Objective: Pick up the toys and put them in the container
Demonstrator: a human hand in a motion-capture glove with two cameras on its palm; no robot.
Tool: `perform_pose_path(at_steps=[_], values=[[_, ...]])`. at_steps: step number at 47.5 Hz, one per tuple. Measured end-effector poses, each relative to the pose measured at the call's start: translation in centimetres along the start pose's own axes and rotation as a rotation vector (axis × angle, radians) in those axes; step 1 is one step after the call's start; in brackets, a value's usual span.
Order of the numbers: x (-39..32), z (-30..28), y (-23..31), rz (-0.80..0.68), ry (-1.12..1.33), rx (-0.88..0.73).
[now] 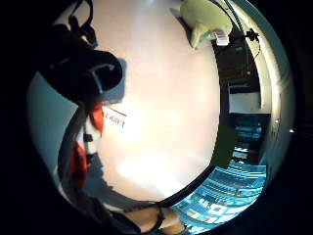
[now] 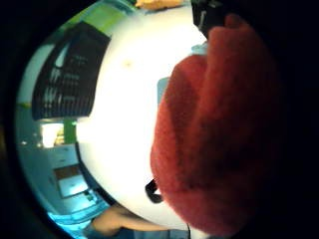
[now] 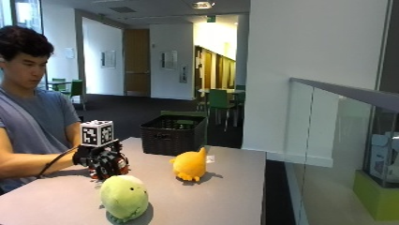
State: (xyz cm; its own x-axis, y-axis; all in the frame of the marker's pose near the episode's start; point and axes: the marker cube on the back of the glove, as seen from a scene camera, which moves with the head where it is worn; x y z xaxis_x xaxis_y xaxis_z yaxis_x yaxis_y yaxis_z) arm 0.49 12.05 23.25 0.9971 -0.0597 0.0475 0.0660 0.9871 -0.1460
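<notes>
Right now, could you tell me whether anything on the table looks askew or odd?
Nothing stands out. The green plush toy and yellow plush toy sit upright; the dark woven basket stands level; the gloved right hand holds a red plush toy.

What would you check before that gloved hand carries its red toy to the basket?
1. Red toy held in the gloved right hand: ok.
2. Toy lifted off the table: cannot tell.
3. Dark basket open at the top: ok.
4. Yellow toy standing aside from the hand-to-basket path: ok.
5. Green toy out of the way, nearer the camera: ok.
</notes>
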Motion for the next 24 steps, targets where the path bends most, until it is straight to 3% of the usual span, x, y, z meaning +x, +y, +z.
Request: perform_pose_path(at_steps=[14,24], values=[[0.1,-2.2,-2.4,0.017,-0.008,-0.015],[1.6,-11.2,-4.9,0.076,-0.035,0.057]])
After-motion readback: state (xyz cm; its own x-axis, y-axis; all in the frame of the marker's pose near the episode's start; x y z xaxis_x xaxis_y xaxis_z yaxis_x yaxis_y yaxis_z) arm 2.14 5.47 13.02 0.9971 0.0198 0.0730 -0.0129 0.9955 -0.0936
